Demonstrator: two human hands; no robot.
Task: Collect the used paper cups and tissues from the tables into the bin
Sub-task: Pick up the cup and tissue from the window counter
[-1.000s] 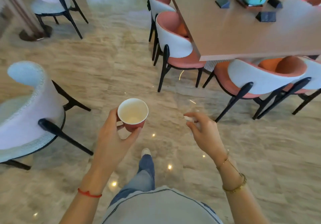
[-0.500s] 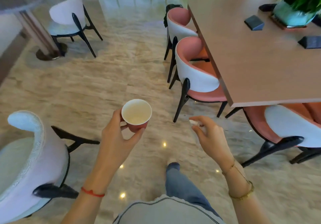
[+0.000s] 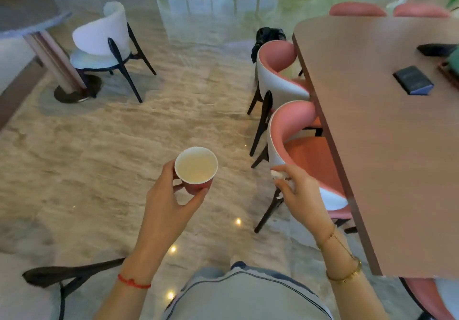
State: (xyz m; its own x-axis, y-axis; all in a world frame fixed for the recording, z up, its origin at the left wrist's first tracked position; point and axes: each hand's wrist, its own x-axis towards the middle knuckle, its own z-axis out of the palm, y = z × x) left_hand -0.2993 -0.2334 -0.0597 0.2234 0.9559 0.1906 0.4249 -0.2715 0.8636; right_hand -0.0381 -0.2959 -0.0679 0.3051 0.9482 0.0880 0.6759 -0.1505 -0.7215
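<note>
A paper cup point(image 3: 196, 168), white inside and red outside, was held upright in the left hand point(image 3: 169, 203), out in front of the body and above the marbled floor point(image 3: 124, 146). The grip of that hand was closed around the cup's lower wall, with the thumb on the near side and the fingers curled round the far side. The cup's inside was seen to be pale; whether anything was left in it could not be told.

A small white scrap, apparently a crumpled tissue point(image 3: 277, 173), was pinched between the thumb and fingertips of the right hand point(image 3: 300, 195), the remaining fingers being curled loosely. That hand was held just in front of the nearer pink chair point(image 3: 298, 146), which was tucked against the long edge of the brown worktop point(image 3: 385, 158) on the right. A second pink chair point(image 3: 278, 71) was seen beyond it, and just behind that a black bag-lined bin point(image 3: 269, 35) was partly visible near the worktop's far corner. A dark block point(image 3: 412, 80) was lying on the worktop. A white chair point(image 3: 101, 39) was placed beside a round pedestal table point(image 3: 27, 16) at the far left.
</note>
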